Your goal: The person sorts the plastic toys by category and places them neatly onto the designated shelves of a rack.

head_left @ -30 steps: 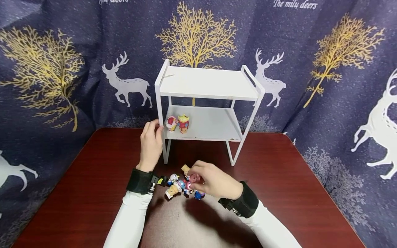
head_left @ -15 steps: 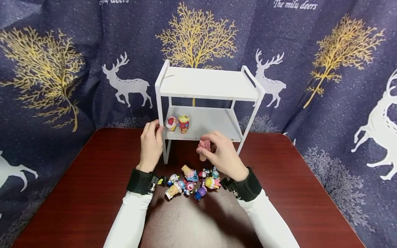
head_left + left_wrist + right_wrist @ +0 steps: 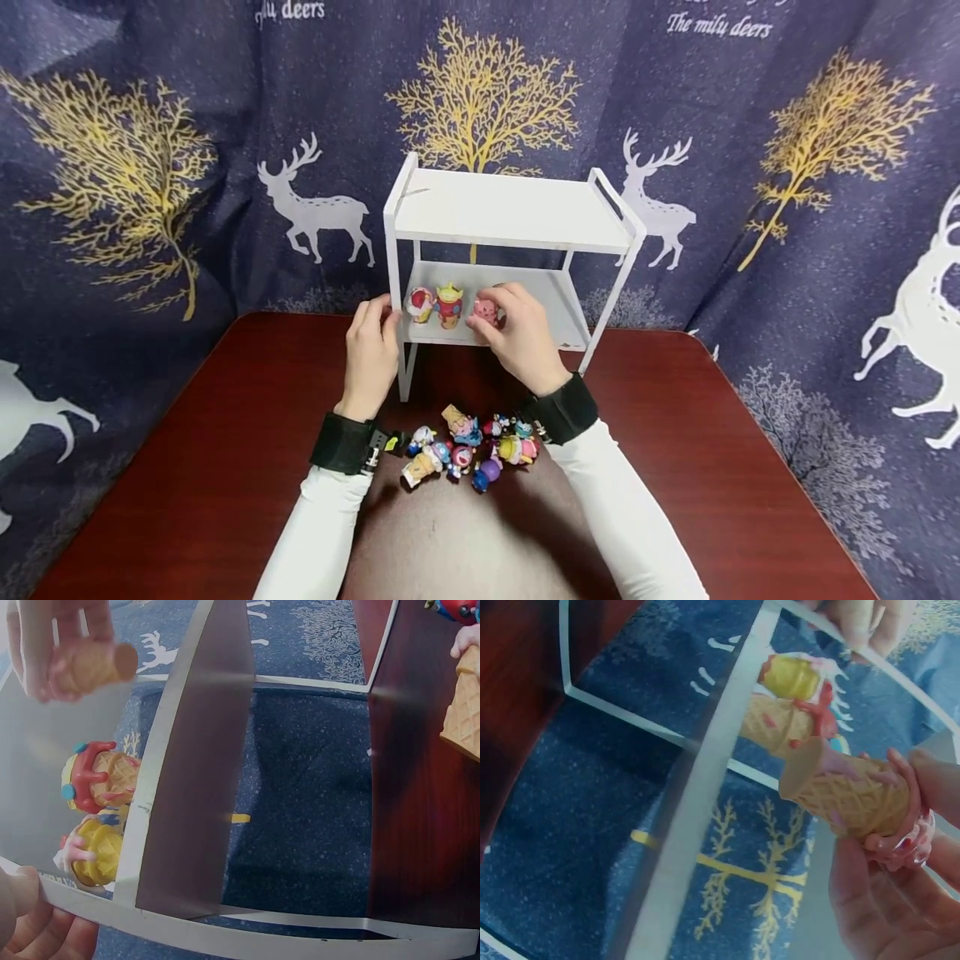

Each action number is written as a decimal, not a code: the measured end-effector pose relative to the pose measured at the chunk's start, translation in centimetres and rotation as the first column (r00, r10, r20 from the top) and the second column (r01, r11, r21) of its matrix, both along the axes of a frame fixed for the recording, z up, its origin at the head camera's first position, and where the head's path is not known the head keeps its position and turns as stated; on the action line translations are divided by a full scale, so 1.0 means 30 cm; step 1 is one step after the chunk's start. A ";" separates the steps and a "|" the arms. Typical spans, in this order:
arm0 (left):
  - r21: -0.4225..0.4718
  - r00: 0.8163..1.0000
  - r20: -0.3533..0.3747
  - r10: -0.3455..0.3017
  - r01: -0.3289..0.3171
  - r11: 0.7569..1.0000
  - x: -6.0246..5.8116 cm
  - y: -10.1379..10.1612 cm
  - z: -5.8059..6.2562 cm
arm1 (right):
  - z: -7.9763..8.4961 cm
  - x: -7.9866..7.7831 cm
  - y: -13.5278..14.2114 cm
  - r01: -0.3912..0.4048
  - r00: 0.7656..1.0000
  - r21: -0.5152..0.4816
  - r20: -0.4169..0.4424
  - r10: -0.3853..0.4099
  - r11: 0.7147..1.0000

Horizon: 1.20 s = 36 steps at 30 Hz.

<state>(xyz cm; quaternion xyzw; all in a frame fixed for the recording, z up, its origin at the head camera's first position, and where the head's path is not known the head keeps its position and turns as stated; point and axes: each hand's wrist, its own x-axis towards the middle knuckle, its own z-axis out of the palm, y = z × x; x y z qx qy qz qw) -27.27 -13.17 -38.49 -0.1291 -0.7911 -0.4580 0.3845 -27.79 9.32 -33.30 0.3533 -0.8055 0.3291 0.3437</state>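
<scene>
My right hand (image 3: pixel 521 337) pinches a pink ice-cream-cone figurine (image 3: pixel 486 312) above the lower shelf of a white rack (image 3: pixel 517 287). In the right wrist view the waffle cone (image 3: pixel 859 795) base points away from the palm, apart from the shelf. My left hand (image 3: pixel 371 354) grips the rack's front left post; the left wrist view has its thumb and fingers (image 3: pixel 52 937) on either side of the white frame. At the left of that shelf stand a red-and-white figurine (image 3: pixel 420 306) and a green-headed figurine in red (image 3: pixel 448 306), side by side.
Several small figurines (image 3: pixel 461 460) lie in a loose pile on the dark red table (image 3: pixel 225 467), in front of the rack. The rack's white top shelf (image 3: pixel 510 208) overhangs the lower one. Behind hangs a blue cloth (image 3: pixel 315 275) printed with deer and trees.
My right hand has lifted the pink figurine off the pile, up and forward to the lower shelf, right of the two standing figurines. The left hand keeps its grip on the post.
</scene>
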 end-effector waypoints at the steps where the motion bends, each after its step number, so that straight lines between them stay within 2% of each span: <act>1: 0.001 1.000 0.004 -0.001 0.001 1.000 0.001 -0.001 -0.002 | -0.002 -0.009 -0.007 0.014 1.000 0.000 0.000 -0.014 1.000; 8: -0.005 1.000 -0.003 0.000 0.000 1.000 0.000 0.002 -0.005 | -0.015 -0.066 -0.040 0.126 0.992 -0.047 0.025 -0.125 0.991; 12: -0.007 1.000 -0.028 0.003 -0.003 1.000 -0.003 0.007 -0.003 | -0.023 -0.086 -0.047 0.156 0.987 -0.080 0.045 -0.153 0.985; 19: -0.008 0.999 -0.035 0.015 -0.016 1.000 -0.006 0.005 -0.003 | -0.037 -0.104 -0.059 0.218 0.974 -0.043 0.077 -0.214 0.975; 28: -0.006 1.000 -0.023 0.005 -0.005 1.000 -0.001 0.005 -0.002 | -0.046 -0.107 -0.055 0.225 0.970 -0.018 0.100 -0.222 0.974; 36: -0.002 1.000 -0.010 0.006 -0.006 1.000 -0.003 0.002 -0.007 | -0.039 -0.086 -0.042 0.181 0.976 0.035 0.118 -0.184 0.983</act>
